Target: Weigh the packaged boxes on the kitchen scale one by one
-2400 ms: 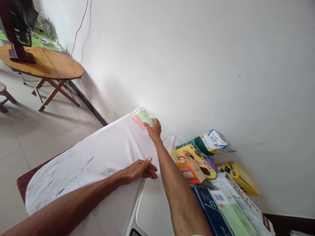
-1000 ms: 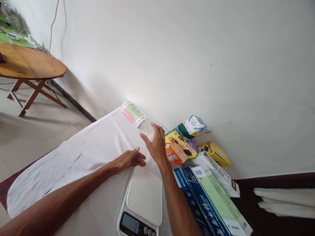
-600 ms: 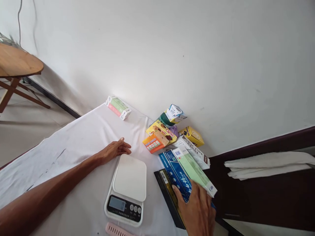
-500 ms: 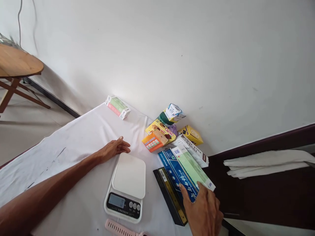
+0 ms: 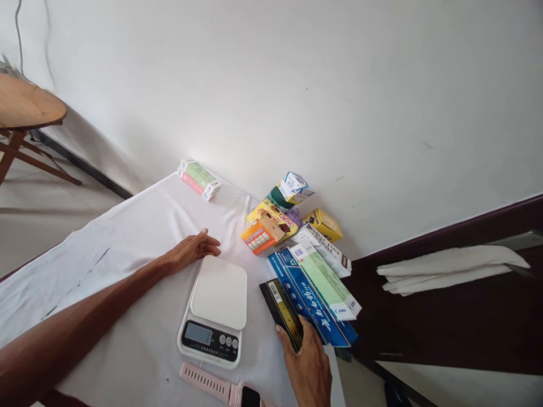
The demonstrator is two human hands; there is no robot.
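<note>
My left hand (image 5: 193, 250) rests on the white cloth just behind the digital kitchen scale (image 5: 218, 294), fingers stretched out and holding nothing. The scale's plate is bare and its display too faint to read. My right hand (image 5: 306, 362) grips the near end of a long black and gold box (image 5: 282, 308), thumb on its left side and fingers on its right. Beside that box lie a blue carton (image 5: 314, 308) and a pale green and white carton (image 5: 326, 277).
Behind are an orange box (image 5: 258, 238), a yellow box (image 5: 261, 211), a yellow-black box (image 5: 324, 223) and a white-blue carton (image 5: 294, 186). A green-pink carton (image 5: 197, 178) sits at the far corner. A pink-strapped watch (image 5: 207, 381) lies in front. The wall (image 5: 297, 85) borders the table.
My right hand has moved left from the blue and green cartons and taken hold of the black and gold box. My left hand stays by the scale. The view has shifted slightly.
</note>
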